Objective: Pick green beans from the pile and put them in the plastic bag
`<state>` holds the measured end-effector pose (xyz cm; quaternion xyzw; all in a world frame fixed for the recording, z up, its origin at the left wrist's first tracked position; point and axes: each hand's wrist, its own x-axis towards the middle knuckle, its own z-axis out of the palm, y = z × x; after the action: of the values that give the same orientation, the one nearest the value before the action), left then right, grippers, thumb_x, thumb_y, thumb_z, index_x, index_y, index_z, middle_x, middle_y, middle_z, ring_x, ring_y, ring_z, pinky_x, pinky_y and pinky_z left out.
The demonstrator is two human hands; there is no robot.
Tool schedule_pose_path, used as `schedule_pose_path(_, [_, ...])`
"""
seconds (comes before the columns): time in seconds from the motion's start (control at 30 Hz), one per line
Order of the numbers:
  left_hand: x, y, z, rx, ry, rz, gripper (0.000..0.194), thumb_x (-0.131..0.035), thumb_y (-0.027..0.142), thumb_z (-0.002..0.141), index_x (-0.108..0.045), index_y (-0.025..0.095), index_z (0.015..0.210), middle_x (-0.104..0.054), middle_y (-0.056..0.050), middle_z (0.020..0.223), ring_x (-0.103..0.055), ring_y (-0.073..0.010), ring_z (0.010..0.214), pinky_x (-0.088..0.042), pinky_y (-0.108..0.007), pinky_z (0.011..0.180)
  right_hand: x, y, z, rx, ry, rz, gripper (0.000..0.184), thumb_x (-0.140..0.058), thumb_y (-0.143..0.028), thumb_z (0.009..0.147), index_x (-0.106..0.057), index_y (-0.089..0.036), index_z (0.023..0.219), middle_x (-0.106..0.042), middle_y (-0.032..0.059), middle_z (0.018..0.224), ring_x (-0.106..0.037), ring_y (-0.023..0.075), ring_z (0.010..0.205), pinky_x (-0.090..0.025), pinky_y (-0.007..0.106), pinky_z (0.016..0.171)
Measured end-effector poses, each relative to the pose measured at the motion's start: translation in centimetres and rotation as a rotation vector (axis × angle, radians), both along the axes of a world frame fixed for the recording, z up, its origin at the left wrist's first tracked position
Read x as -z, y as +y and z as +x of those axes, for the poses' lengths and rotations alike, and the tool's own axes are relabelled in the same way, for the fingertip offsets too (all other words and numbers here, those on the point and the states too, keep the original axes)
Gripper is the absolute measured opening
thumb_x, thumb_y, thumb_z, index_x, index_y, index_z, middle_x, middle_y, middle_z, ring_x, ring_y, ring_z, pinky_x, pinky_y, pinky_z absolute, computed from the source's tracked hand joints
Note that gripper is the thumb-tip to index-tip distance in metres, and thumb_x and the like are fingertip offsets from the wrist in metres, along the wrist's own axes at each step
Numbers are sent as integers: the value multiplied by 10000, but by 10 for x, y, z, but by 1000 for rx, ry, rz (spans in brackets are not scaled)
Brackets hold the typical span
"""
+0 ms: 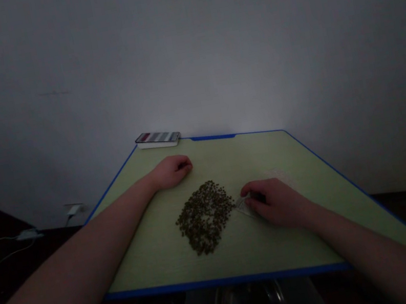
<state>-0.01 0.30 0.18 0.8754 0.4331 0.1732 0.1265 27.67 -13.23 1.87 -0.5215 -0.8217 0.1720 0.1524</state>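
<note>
Seeds (pixel 205 209) lay heaped; at their three o'clock the right hand (pixel 274 202) pinched translucent plastic (pixel 244 207), at eleven the left hand (pixel 170 172) curled its fingers together.

A dim grey wall (pixel 204 68) backs the table (pixel 258 153).

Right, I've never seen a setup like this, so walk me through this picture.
There's no machine here: these are a person's two bare hands, seen by a camera worn on that person's head, looking forward and down. On the pale green, blue-edged table lies a loose patch of small, dark brown pieces; they're too small to identify. Beside it, the right hand holds a thin, whitish, see-through piece, its exact nature unclear. The left hand is beyond the patch, fingers curled; I can't tell whether it holds anything. At the far left corner, a flat, dark-rimmed phone lies on a low white block.
</note>
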Motion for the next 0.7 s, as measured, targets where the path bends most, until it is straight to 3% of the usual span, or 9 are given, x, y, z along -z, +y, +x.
schedule_pose_path(0.3, [0, -2, 0, 0, 3, 10, 257, -439, 357, 805, -610, 165, 819, -583, -14, 682, -490, -128, 616, -346, -244, 574, -1, 1, 6, 1, 42, 5, 216, -484, -219, 799, -654, -185, 928, -588, -11, 607, -496, 118, 540, -349, 246, 546])
schedule_pose_path(0.47, [0, -1, -1, 6, 3, 24, 246, -445, 345, 799, -611, 164, 821, -596, -19, 709, -497, -131, 631, -348, -246, 584, -2, 8, 16, 73, 51, 4, 202, -500, -244, 789, -650, -169, 901, -573, -10, 597, -492, 125, 539, -348, 247, 526])
schedule_pose_path(0.7, [0, -1, 0, 1, 12, 22, 242, -445, 335, 798, -611, 160, 813, -592, -18, 701, -489, -126, 624, -339, -243, 582, 5, 16, 12, -3, 43, 15, 225, -503, -241, 805, -664, -179, 949, -591, -4, 628, -496, 123, 557, -353, 244, 542])
